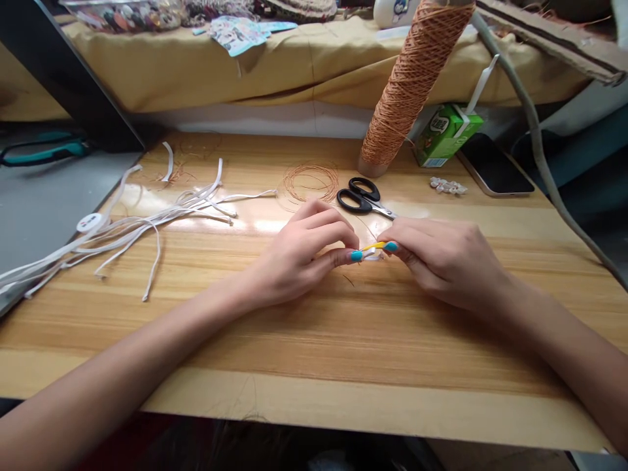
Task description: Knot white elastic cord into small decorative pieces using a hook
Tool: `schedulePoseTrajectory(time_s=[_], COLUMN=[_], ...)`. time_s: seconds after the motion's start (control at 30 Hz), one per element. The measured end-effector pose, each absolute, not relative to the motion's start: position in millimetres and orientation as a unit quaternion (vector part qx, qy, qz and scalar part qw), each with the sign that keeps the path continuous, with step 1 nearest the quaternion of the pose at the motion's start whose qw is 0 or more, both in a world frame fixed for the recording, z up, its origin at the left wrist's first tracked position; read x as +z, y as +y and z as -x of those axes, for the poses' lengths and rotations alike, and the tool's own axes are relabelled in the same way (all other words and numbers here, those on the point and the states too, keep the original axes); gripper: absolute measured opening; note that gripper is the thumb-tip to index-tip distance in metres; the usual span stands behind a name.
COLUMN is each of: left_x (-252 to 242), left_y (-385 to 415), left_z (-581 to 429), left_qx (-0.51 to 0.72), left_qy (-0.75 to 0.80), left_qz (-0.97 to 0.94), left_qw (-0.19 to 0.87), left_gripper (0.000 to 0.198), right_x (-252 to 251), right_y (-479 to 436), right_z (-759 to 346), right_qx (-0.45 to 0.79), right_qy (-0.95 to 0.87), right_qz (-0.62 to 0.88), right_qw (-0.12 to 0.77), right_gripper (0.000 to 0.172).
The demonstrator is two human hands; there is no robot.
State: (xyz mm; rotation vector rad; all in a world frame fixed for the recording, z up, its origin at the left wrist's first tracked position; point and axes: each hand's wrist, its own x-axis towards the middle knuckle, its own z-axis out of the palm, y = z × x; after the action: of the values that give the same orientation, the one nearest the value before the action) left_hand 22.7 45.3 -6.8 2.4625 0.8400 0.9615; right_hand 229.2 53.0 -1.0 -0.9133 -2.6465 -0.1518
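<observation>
Over the middle of the table, my left hand (314,252) is closed in a pinch, thumb and fingertips on a small white piece (372,255), perhaps cord. My right hand (441,258) pinches a slim yellow tool (373,246) whose thin tip reaches the left thumb; its kind is not clear. Thin brown thread shows around the fingertips, and the fingers hide part of the work. Black-handled scissors (360,196) lie just beyond, their blade tips behind my right hand. A loose coil of brown thread (311,183) rests past my left hand.
A tall cone of brown thread (407,91) stands behind the scissors. Further right are a green drink carton (441,136), a phone (495,167) and a clear beaded piece (448,186). White cords (147,219) spread across the left side. Teal-handled pliers (49,150) lie at far left.
</observation>
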Motion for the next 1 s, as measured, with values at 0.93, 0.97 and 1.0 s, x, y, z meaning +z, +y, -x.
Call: schedulePoseTrajectory(time_s=[0.93, 0.97, 1.0], left_x=[-10, -10, -9], left_y=[45, 45, 45], left_z=[-23, -22, -22], left_qx=[0.336, 0.333, 0.333], left_qy=[0.379, 0.379, 0.38], left_qz=[-0.78, -0.779, -0.779], left_qw=[0.369, 0.371, 0.371], left_gripper=[0.018, 0.016, 0.016], right_x=[10, 11, 11], right_y=[37, 37, 37], right_z=[-211, -211, -211], right_qx=[0.356, 0.359, 0.361], right_qy=[-0.758, -0.757, -0.757], right_qz=[0.485, 0.486, 0.486], right_qw=[0.251, 0.249, 0.245], right_gripper=[0.022, 0.022, 0.023])
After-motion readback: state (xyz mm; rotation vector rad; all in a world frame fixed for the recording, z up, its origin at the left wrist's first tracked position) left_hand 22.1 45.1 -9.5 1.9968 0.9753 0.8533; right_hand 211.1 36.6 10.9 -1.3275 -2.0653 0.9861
